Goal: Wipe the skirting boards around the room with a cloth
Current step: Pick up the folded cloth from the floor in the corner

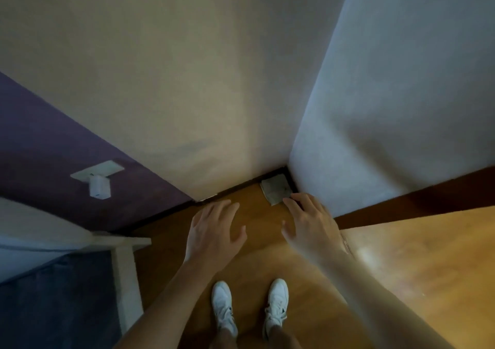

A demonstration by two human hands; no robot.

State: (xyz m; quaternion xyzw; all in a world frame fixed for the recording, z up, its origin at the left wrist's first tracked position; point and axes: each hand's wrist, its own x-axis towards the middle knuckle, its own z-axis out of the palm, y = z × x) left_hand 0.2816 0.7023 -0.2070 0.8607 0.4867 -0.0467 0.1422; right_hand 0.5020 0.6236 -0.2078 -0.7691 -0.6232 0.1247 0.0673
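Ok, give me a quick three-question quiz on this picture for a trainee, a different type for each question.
1. True or false: the cloth lies on the floor in the corner of the room.
2. The skirting board is: A) white B) dark brown C) green.
3. Fill the gap: the hand nearest the cloth is the ___ one.

Key: 1 true. 2 B. 3 right; the right hand has its fingertips at the cloth's edge.

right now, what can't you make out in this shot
1. Head view: whether the right hand touches the pale grey folded cloth in the corner; motion blur smears the contact.
2. Head view: dust on the dark brown wooden skirting board; too dark and soft.
3. Head view: what the small white plastic box on the purple wall is; too blurred.
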